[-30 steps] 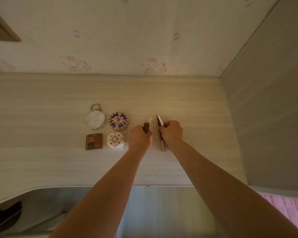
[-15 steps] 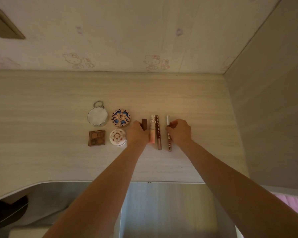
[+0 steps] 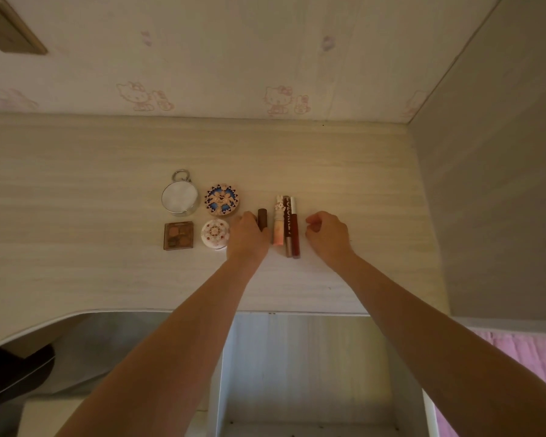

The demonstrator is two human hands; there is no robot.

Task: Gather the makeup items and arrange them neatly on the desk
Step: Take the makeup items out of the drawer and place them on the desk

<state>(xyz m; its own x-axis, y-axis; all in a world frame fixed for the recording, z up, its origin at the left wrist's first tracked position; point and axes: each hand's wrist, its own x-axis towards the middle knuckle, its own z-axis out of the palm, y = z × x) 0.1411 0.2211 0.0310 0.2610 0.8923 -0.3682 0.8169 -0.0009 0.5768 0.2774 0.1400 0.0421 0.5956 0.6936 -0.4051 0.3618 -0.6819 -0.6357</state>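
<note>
Short tube: a stubby dark brown cylinder (image 3: 262, 218) lay on the surface pointing away from the person, its near end hidden behind the left hand.
Left hand: the left hand (image 3: 248, 236) had its fingers curled against the brown tube, gripping its near part as far as could be seen.
Right hand: the right hand (image 3: 327, 235) hovered just right of the tubes, fingers loosely curled, holding nothing and touching none of them.
Tube row: three slim tubes lay side by side, touching, parallel to the brown one: a peach-pink tube with a white figured cap (image 3: 278, 227), a thin brown tube with pale lettering (image 3: 286, 228), and a dark red glossy tube with a silver cap (image 3: 294, 230).
Gap: bare surface separated the brown tube from the pink one.
Compacts: left of the left hand sat a round white case with a flower pattern on its lid (image 3: 213, 233), partly covered by that hand; behind it, a round gold-rimmed case with a blue and cream pattern (image 3: 221, 199).
Far left pair: a round metal-rimmed mirror with a ring loop (image 3: 179, 197) sat behind a square brown eyeshadow palette (image 3: 178, 235).
Surface: pale wood-grain laminate (image 3: 92, 279), matt, with a curved front edge at left.
Surroundings: a wall printed with faint pink cartoon cats (image 3: 278, 97) rose behind, a plain grey panel (image 3: 501, 184) closed the right side, and pink cloth (image 3: 524, 351) showed at lower right.
</note>
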